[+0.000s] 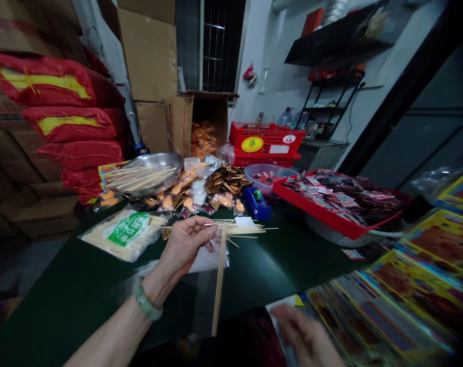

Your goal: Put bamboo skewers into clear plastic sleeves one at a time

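Observation:
My left hand, a green bangle on its wrist, pinches the top of a clear plastic bag. Thin bamboo sticks stand upright in or against that bag, hanging over the table's near edge. Low in the picture, my right hand is smeared by motion. It is beside a pale sheet with a yellow corner, and its grip does not show clearly. Just beyond my left hand lie loose bamboo sticks with a small white paper on them. More clear bags lie flat under that hand.
Left are a packed bag of sticks and a metal bowl of sticks. Orange spoon-like pieces, brown sachets and a blue tape dispenser sit behind. Right are a red tray of sachets and printed packs.

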Tool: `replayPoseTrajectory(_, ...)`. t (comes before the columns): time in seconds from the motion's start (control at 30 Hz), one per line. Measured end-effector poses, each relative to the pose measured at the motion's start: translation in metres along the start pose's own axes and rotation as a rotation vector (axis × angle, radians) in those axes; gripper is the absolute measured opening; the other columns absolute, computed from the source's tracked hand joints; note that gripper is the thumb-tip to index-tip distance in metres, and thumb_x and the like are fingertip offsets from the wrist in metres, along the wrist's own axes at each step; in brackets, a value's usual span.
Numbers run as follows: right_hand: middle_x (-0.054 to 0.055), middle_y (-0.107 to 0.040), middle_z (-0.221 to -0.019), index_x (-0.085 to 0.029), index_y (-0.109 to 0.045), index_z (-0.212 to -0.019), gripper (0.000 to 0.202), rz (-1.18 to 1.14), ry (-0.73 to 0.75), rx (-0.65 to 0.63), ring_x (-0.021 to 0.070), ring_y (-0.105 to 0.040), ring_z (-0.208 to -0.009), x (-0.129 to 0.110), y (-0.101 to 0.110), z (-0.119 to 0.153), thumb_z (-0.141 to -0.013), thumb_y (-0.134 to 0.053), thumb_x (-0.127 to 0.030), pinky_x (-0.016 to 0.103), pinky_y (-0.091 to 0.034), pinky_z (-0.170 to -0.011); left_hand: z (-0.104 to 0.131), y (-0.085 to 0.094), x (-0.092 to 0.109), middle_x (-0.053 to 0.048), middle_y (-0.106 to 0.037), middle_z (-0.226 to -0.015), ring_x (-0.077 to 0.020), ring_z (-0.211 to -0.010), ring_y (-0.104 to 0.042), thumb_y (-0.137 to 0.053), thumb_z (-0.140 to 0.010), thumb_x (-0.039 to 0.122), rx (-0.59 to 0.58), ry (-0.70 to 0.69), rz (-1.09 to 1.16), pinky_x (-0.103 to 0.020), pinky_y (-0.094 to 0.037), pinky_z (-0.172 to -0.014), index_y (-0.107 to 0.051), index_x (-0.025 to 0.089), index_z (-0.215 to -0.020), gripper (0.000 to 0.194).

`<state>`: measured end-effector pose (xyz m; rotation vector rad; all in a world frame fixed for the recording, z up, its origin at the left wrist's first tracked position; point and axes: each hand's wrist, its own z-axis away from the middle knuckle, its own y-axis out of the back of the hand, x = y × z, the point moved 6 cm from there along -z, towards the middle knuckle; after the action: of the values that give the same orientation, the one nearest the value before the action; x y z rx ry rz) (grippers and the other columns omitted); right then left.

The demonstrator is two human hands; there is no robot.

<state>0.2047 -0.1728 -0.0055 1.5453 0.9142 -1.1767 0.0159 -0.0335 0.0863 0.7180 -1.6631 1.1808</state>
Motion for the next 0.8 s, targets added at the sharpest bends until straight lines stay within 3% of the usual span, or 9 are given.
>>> replayPoseTrajectory(0.1,-0.001,-0.052,-0.059,-0.019,-0.06,-0.095,0.028,-0.152,0.138,-0.017,0.0119,-0.048,-0.052,-0.053,-0.016,-0.04,-0.078,-0.055,-0.041,0.022,-0.04,-0.046,0.002,-0.004,0.002,-0.003,-0.064,-0.059,-0.0096,-0.051,-0.056,-0.075,-0.06,0.023,-0.015,-0.002,-0.029,-0.017,-0.043,-0.043,-0.063,0.011,-0.07,0.02)
replayPoseTrajectory(0.17,0.0,-0.053,-0.066,-0.018,-0.059,-0.098,0.035,-0.227,0.21,-0.116,0.0113,-0.049,-0.056,-0.088,-0.033,-0.06,-0.072,-0.061,-0.041,0.021,-0.04,-0.045,0.004,-0.006,0.003,-0.002,-0.064,-0.057,-0.0088,-0.047,-0.055,-0.076,-0.058,0.023,-0.013,0.003,-0.042,-0.018,-0.043,-0.043,-0.064,0.01,-0.068,0.02)
replayPoseTrajectory(0.27,-0.004,-0.047,-0.052,-0.016,-0.06,-0.065,0.028,-0.224,0.217,-0.291,0.0073,-0.04,-0.045,-0.115,-0.058,-0.078,-0.064,-0.067,-0.043,0.019,-0.031,-0.038,0.007,-0.007,0.002,-0.001,-0.063,-0.054,-0.0079,-0.043,-0.053,-0.078,-0.055,0.023,-0.03,0.03,-0.068,-0.018,-0.042,-0.043,-0.064,0.01,-0.066,0.022)
replayPoseTrajectory(0.37,-0.006,-0.04,-0.039,-0.017,-0.048,-0.047,0.037,-0.207,0.207,-0.305,0.0058,-0.033,-0.038,-0.114,-0.069,-0.083,-0.068,-0.063,-0.045,0.019,-0.025,-0.037,0.006,-0.004,0.0,-0.002,-0.063,-0.053,-0.0089,-0.043,-0.053,-0.078,-0.055,0.024,-0.047,0.044,-0.091,-0.019,-0.043,-0.043,-0.063,0.01,-0.065,0.023)
replayPoseTrajectory(0.53,-0.006,-0.037,-0.039,-0.018,-0.043,-0.048,0.038,-0.225,0.204,-0.196,0.0063,-0.031,-0.039,-0.101,-0.071,-0.086,-0.072,-0.059,-0.043,0.02,-0.024,-0.04,0.001,0.015,0.006,0.0,-0.059,-0.055,-0.0082,-0.045,-0.051,-0.07,-0.065,0.037,0.098,-0.003,-0.055,-0.017,-0.039,-0.04,-0.062,0.011,-0.072,0.028)
replayPoseTrajectory(0.67,-0.007,-0.035,-0.04,-0.018,-0.044,-0.05,0.036,-0.272,0.213,-0.155,0.0061,-0.028,-0.04,-0.094,-0.079,-0.092,-0.072,-0.06,-0.041,0.021,-0.021,-0.04,0.006,0.014,0.0,-0.002,-0.059,-0.062,-0.0091,-0.054,-0.052,-0.063,-0.071,0.046,-0.055,0.061,-0.194,-0.017,-0.038,-0.044,-0.063,0.011,-0.071,0.035)
replayPoseTrajectory(0.8,-0.007,-0.038,-0.042,-0.017,-0.045,-0.052,0.035,-0.41,0.149,-0.275,0.0056,-0.031,-0.04,-0.081,-0.103,-0.096,-0.074,-0.06,-0.041,0.02,-0.023,-0.04,0.011,0.023,-0.007,0.0,-0.055,-0.052,-0.0062,-0.048,-0.046,-0.064,-0.072,0.039,-0.132,0.092,-0.373,-0.018,-0.037,-0.049,-0.06,0.011,-0.057,0.032)
